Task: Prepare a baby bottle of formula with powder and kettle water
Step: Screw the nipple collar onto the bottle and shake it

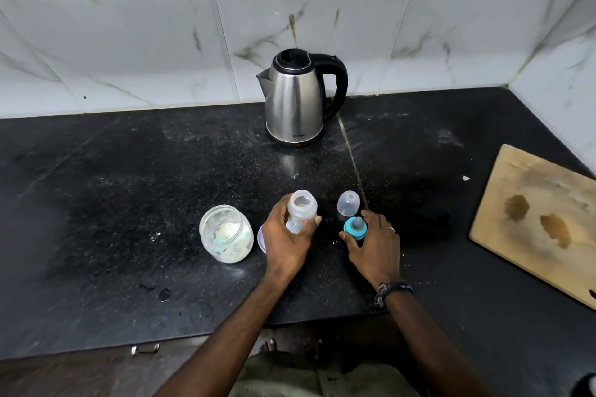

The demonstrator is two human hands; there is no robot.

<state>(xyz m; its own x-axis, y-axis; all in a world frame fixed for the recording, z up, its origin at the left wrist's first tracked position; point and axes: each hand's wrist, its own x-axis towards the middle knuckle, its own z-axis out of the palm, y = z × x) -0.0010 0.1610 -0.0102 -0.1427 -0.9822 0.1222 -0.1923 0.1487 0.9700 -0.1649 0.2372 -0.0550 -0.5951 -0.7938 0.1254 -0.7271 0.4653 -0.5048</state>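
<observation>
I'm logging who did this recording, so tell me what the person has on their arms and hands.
Both forearms are bare, with no sleeves or gloves in view. The right hand wears a thin, light-coloured ring on one finger, and its wrist carries dark braided or corded bands with a few pale flecks. The left hand and wrist show no jewellery.

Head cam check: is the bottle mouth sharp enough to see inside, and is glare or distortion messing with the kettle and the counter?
Head view: the bottle in the left hand is soft, its contents unreadable; the kettle carries broad steel reflections, logo blurred; the counter shows dull sheen; wide-angle bends the wall tiles and cutting board; the right hand on the teal nipple ring is fairly clear.
</observation>
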